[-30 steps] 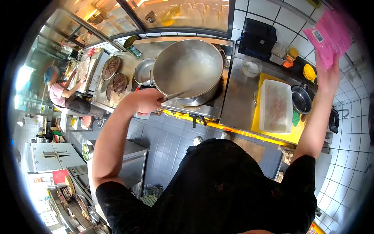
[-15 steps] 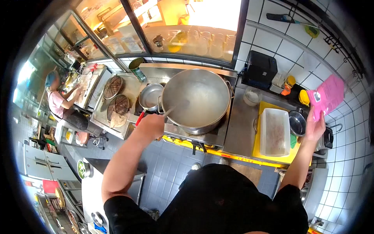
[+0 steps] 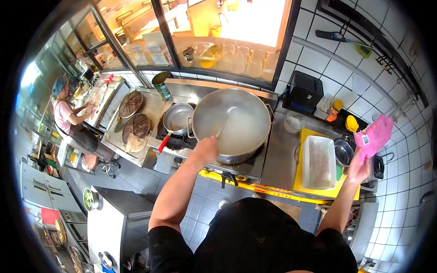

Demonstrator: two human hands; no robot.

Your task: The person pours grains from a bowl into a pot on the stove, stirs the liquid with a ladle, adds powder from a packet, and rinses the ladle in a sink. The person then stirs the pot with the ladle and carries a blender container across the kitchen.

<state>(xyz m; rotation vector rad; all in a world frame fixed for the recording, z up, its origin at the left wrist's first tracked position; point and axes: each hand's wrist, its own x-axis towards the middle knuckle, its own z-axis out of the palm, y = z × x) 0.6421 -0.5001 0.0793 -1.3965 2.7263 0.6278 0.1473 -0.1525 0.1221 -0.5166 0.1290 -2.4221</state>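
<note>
My left hand point(image 3: 207, 149) is closed round the handle of a long stirring tool point(image 3: 220, 132) at the near rim of a large steel stockpot point(image 3: 195, 119). The tool's lower end is hidden in the cloudy, steaming liquid point(image 3: 241, 127). Out to the right, my right hand point(image 3: 358, 170) grips a bright pink packet point(image 3: 377, 135) with a small white label. It is held up beyond the worktop's right part, near a dark metal bowl point(image 3: 344, 152). Whether the packet is open cannot be made out.
A saucepan point(image 3: 178, 119) with a red handle stands left of the stockpot, beside two round mesh baskets point(image 3: 132, 104) and an open can point(image 3: 161, 85). A white plastic tub point(image 3: 318, 170) sits on a yellow board point(image 3: 298, 182). Far left, another person point(image 3: 68, 113) works at a counter.
My left hand has moved right with the stirring tool, whose handle now stands steeper in the pot. The pink packet has come slightly lower and left, and tilts more.
</note>
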